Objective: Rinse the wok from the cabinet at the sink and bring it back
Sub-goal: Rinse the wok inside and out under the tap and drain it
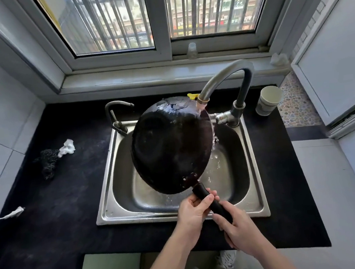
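The black wok [171, 146] is tilted on edge over the steel sink [106, 174], its dark underside facing me. Water runs from the tall curved faucet [221, 79] onto the wok's upper right rim and streams down into the basin. My left hand [193, 211] grips the upper part of the wok's black handle [210, 203]. Just below it, my right hand [239, 228] is closed around the handle's lower end. The wok's inside faces away and is hidden.
A small second tap [115, 116] stands at the sink's back left. A paper cup [268, 100] sits right of the faucet. A dark scourer [47, 161] and white wad [66, 148] lie on the black counter [50, 224]. A white plug [14, 213] lies at the left edge.
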A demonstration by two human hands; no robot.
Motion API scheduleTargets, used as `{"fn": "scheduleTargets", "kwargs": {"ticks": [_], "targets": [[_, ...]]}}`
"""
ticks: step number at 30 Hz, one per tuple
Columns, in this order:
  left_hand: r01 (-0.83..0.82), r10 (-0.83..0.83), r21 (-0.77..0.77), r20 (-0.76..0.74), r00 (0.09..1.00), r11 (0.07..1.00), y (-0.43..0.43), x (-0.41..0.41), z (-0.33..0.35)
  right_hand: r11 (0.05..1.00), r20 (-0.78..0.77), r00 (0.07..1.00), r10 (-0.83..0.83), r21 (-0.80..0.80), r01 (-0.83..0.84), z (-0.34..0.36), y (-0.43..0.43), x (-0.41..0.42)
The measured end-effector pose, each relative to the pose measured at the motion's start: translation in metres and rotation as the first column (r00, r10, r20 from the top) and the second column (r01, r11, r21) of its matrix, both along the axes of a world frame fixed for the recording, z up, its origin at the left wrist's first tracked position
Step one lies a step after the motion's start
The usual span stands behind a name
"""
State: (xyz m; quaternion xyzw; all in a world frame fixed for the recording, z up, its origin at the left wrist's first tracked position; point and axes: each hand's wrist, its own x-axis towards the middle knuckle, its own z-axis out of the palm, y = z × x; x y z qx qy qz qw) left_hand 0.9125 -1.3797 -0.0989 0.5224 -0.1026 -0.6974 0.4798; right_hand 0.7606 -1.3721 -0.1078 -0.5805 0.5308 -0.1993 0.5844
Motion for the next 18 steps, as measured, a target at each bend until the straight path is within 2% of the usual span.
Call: {"fn": "scheduleTargets", "kwargs": {"ticks": [3, 14, 18], "targets": [[0.007, -0.007, 0.007, -0.019, 1.0, 1.0, 0.014, 0.004, 0.0, 1.0, 0.002, 1.0, -0.024, 0.017, 0.024, -0.001, 0.016, 0.004], [0.154, -0.155, 0.022, 0.04, 0.987, 0.988, 0.055, 0.008, -0.002, 0.995, -0.144, 0.985, -0.098, -0.013, 0.097, 0.012, 0.072, 0.011], [0.184, -0.187, 0.044, 0.065, 0.98, 0.982, 0.065, 0.007, -0.002, 0.986, -0.104, 0.983, -0.153, 0.05, 0.159, 0.011, 0.089, 0.013]]}}
